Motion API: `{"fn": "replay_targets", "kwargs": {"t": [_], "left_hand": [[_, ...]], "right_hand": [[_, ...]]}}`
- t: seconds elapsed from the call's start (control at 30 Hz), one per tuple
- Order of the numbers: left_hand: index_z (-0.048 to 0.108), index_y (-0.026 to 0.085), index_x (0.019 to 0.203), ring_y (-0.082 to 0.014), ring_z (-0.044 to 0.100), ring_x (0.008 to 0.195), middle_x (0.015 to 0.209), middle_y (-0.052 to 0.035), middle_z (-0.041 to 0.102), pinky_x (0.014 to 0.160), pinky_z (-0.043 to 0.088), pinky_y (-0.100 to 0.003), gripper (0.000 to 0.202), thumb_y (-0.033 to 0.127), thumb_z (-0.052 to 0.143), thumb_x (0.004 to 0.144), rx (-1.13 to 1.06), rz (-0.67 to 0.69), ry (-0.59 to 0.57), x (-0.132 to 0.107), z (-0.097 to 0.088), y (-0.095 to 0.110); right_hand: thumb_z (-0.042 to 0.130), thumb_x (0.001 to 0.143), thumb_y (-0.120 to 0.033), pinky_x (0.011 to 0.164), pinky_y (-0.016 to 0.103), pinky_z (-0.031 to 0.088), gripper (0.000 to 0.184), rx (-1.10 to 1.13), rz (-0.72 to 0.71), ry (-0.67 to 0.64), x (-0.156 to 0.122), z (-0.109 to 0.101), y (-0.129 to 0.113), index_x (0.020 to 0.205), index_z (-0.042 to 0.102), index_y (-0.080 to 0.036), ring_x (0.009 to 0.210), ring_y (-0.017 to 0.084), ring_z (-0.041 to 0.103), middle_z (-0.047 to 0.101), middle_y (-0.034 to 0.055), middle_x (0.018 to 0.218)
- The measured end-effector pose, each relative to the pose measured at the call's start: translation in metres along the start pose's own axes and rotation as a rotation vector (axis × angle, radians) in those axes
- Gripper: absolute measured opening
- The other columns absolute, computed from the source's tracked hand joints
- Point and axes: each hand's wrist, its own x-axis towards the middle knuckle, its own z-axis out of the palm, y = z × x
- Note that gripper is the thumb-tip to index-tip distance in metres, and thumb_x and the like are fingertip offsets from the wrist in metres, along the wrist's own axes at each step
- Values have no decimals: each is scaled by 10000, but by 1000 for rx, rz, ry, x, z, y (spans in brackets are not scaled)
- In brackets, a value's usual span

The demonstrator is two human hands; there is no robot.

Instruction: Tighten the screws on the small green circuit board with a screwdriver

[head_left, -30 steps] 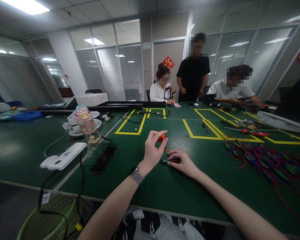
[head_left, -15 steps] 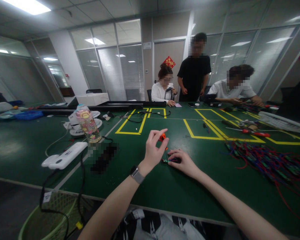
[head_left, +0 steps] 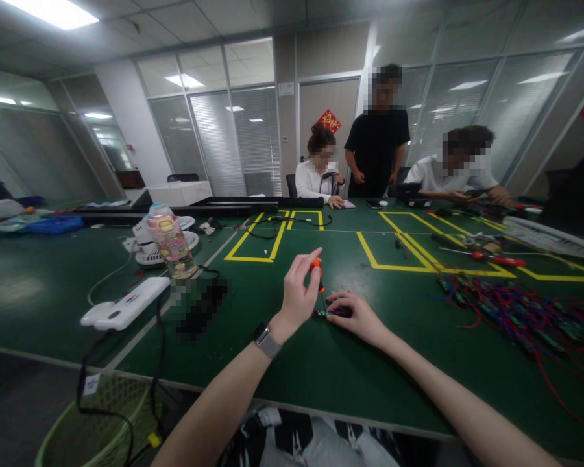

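My left hand (head_left: 298, 292) is raised over the green table (head_left: 321, 363), fingers pinched round the orange handle of a small screwdriver (head_left: 315, 267) that points down. Its tip reaches a small green circuit board (head_left: 321, 313) lying on the table. My right hand (head_left: 354, 314) rests flat on the table, fingers pressed down on that board and holding it in place. A watch sits on my left wrist.
A drinks bottle (head_left: 170, 241), small white fans (head_left: 146, 250), a white device (head_left: 121, 310) with cables and a blurred dark object lie to the left. A heap of red-wired boards (head_left: 520, 311) and a red screwdriver (head_left: 496, 259) lie right. Three people are at the far end. A green basket (head_left: 92, 428) stands below left.
My left hand's fingers have shifted slightly round the orange handle, turning it in place. My right hand and the board have not moved.
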Motion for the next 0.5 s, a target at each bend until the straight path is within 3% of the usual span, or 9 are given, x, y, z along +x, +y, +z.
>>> {"fn": "replay_targets", "kwargs": {"t": [0.17,0.37,0.5], "left_hand": [[647,224,1110,-151,550,830,897,-21,517,768,482,-275,207,262,589,914,47,6,39,0,0,-1],[530,227,1307,-159,557,910,1005,-51,551,823,478,-288,341,207,408,990,4,10,-22,-1,1,0],[591,231,1224,-147,542,821,895,-20,519,758,479,-267,283,251,530,949,37,12,21,-2,1,-2]], "right_hand": [[731,734,-273,1123,584,188,103,-5,2,-5,0,0,1,820,753,-221,1137,286,597,702,87,1102],[734,736,-277,1125,586,182,82,-2,-4,6,0,2,3,798,748,-226,1126,283,602,706,85,1097],[731,735,-267,1128,580,179,81,0,-8,16,0,3,4,803,749,-226,1132,280,599,708,83,1089]]}}
